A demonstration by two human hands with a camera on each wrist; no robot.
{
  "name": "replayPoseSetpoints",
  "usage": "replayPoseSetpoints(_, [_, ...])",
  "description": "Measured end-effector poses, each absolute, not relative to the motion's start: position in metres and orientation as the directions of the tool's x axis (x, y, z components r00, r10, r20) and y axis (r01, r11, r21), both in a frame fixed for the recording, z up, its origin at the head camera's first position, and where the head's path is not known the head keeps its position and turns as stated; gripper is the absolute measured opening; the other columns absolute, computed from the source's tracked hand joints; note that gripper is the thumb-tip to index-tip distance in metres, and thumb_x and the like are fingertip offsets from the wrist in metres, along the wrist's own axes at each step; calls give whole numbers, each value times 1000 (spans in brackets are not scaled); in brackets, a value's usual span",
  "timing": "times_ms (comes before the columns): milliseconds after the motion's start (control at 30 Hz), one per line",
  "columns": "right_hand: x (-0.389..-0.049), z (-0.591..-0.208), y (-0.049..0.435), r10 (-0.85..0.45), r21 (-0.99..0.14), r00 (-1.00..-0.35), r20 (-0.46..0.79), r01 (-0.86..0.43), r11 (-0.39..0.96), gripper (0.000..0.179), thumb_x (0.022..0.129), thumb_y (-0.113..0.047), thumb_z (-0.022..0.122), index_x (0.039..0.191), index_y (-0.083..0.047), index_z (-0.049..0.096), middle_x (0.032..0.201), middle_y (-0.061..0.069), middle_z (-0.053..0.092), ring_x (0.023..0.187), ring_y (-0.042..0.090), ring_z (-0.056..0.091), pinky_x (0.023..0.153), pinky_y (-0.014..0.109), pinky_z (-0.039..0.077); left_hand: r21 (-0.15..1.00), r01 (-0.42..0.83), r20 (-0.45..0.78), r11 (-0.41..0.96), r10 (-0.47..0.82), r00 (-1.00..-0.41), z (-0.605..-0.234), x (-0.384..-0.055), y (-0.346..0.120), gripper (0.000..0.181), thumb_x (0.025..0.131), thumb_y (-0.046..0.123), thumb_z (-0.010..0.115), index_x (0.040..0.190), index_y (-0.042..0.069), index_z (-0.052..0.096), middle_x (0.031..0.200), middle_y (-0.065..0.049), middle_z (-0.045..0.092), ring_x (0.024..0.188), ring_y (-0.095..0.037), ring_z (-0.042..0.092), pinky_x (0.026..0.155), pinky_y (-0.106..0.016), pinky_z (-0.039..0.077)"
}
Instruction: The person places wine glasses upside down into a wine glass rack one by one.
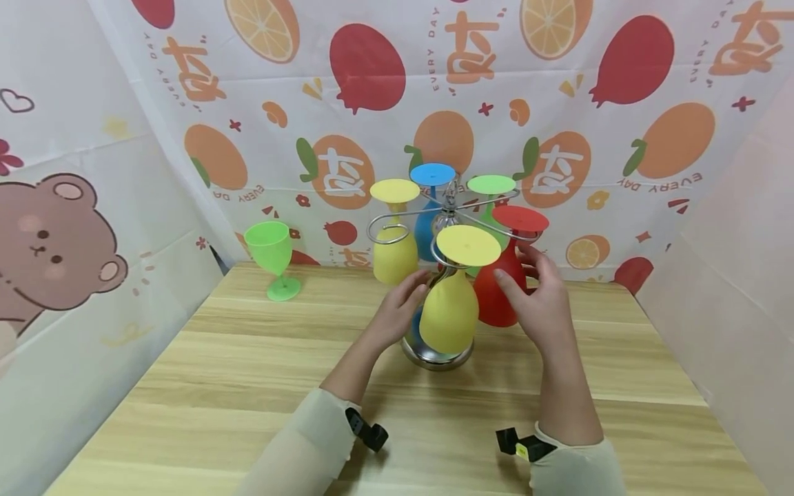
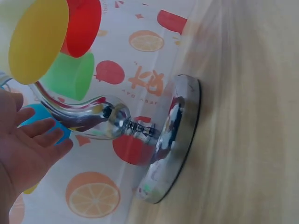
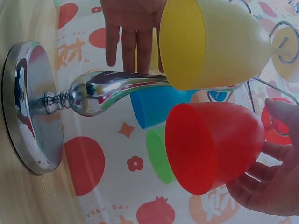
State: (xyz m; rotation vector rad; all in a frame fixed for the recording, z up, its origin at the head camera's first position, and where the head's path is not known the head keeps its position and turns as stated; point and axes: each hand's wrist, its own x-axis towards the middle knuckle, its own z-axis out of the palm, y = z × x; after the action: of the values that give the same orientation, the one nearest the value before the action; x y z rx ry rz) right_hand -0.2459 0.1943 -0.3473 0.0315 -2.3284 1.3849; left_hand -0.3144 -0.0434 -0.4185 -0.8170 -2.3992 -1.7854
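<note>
A chrome stand point(image 2: 117, 116) holds several plastic goblets upside down by their feet in wire loops. My right hand point(image 1: 546, 303) holds the red goblet point(image 1: 499, 296) near the top of its bowl, thumb on the near side and fingers behind. The red foot rests above its loop. My left hand point(image 1: 397, 313) is at the stand's curved stem, fingers extended in the left wrist view, with nothing gripped. Nearest me hangs a yellow goblet point(image 1: 449, 320), in front of the stem. Another yellow goblet point(image 1: 395, 258), a blue goblet point(image 1: 426, 231) and a green goblet point(image 3: 159, 154) hang farther round.
A bright green goblet point(image 1: 269, 248) stands upright at the table's back left. The wooden table point(image 1: 248, 393) meets a fruit-printed cloth point(image 1: 298, 103) behind and pale side walls. The stand's round base point(image 1: 437, 362) sits mid-table.
</note>
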Motion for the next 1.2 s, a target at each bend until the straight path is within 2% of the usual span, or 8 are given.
replayPoseSetpoints(200, [-248, -351, 195, 171, -821, -916, 364, -229, 523, 70, 89, -47, 68, 148, -18, 43, 142, 8, 49, 125, 28, 48, 94, 52, 53, 908, 402, 315, 116, 441, -840, -412, -332, -34, 43, 106, 23, 44, 148, 11, 42, 146, -14, 49, 138, -28, 45, 112, -47, 39])
replayPoseSetpoints(333, [-248, -353, 196, 163, -815, -912, 376, -241, 527, 67, 90, -44, 68, 147, -16, 44, 141, 8, 50, 124, 28, 49, 93, 51, 53, 917, 387, 297, 95, 484, -823, -408, -337, -29, 42, 106, 17, 43, 148, 9, 42, 146, -14, 49, 137, -28, 46, 110, -44, 42])
replayPoseSetpoints(567, [-249, -354, 197, 170, -813, -910, 379, -239, 530, 66, 90, -42, 68, 146, -15, 45, 140, 9, 49, 124, 29, 49, 92, 52, 53, 860, 508, 401, 52, 547, -735, -404, -342, -22, 34, 106, 9, 41, 138, 5, 51, 133, -15, 59, 121, -24, 59, 101, -35, 50])
replayPoseSetpoints(700, [-249, -354, 198, 172, -815, -912, 373, -233, 530, 66, 90, -42, 69, 146, -16, 45, 140, 9, 49, 125, 29, 49, 92, 53, 53, 825, 564, 450, 48, 548, -705, -402, -346, -20, 31, 105, 9, 44, 132, 2, 55, 127, -15, 63, 113, -23, 62, 97, -34, 52])
replayPoseSetpoints(900, [-251, -354, 199, 173, -817, -914, 366, -227, 530, 67, 90, -43, 69, 146, -17, 44, 140, 9, 49, 125, 29, 48, 93, 52, 53, 793, 603, 477, 89, 525, -705, -399, -347, -19, 28, 103, 10, 49, 127, 2, 60, 123, -14, 65, 115, -24, 59, 98, -36, 52])
replayPoseSetpoints(1200, [-251, -354, 199, 180, -822, -915, 360, -220, 525, 67, 89, -44, 69, 146, -17, 45, 139, 8, 50, 125, 28, 48, 93, 52, 54, 833, 550, 458, 63, 481, -748, -400, -345, -17, 28, 102, 8, 50, 127, -1, 60, 122, -17, 66, 113, -26, 63, 96, -34, 54])
